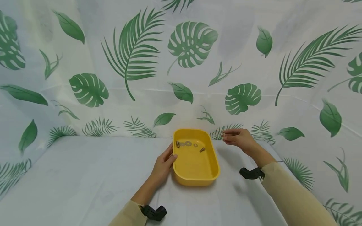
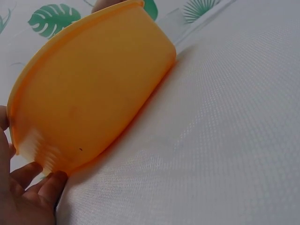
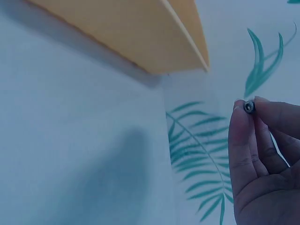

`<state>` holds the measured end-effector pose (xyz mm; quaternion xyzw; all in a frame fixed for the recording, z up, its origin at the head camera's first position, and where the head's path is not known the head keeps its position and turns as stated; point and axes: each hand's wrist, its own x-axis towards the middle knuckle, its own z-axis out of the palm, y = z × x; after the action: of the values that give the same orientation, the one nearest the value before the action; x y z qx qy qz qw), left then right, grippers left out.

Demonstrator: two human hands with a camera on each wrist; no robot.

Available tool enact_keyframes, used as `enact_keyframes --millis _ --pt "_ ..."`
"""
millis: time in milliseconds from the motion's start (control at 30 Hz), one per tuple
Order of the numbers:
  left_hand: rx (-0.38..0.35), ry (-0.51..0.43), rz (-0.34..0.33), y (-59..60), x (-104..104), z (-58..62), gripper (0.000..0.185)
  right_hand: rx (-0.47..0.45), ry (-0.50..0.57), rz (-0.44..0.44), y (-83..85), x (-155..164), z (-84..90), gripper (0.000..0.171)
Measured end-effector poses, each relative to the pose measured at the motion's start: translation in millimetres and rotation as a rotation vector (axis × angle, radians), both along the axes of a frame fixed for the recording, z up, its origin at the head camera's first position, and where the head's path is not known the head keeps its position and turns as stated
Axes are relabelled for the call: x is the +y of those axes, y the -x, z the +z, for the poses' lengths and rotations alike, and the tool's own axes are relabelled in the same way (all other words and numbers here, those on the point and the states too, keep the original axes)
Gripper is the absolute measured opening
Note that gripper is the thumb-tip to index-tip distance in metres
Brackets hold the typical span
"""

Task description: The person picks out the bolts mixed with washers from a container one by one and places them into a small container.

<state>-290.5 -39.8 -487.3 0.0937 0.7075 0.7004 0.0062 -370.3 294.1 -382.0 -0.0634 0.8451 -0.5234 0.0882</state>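
A yellow plastic tray point(image 1: 195, 164) stands on the white cloth. My left hand point(image 1: 163, 164) grips its left side, thumb over the rim and fingertips low against the outer wall in the left wrist view. To the right of the tray, my right hand point(image 1: 238, 138) is raised and pinches a small metal screw point(image 3: 249, 107) between thumb and fingertips. Its round, hollow end faces the right wrist camera; the rest is hidden by the fingers. Inside the tray, toward the far end, lie a screw point(image 1: 202, 150), flat washers point(image 1: 188, 143), a small ring point(image 1: 195, 145) and more screws point(image 1: 178, 144) at the left wall.
White cloth point(image 1: 85, 175) covers the table around the tray. Close behind the tray rises a white backdrop point(image 1: 152, 103) printed with green leaves. Each wrist wears a black camera, one on the left point(image 1: 154, 213) and one on the right point(image 1: 251, 173).
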Motion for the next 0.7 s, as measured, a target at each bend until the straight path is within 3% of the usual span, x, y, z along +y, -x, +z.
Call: enact_keyframes --millis 300,700 --pt "-0.007 -0.007 -0.001 -0.5 0 1.6 0.059 0.011 -0.052 -0.031 -0.1 36 9.0 0.053" --pt "0.000 0.000 0.000 -1.4 1 3.1 0.058 -0.022 -0.150 -0.061 -1.6 81 4.5 0.053"
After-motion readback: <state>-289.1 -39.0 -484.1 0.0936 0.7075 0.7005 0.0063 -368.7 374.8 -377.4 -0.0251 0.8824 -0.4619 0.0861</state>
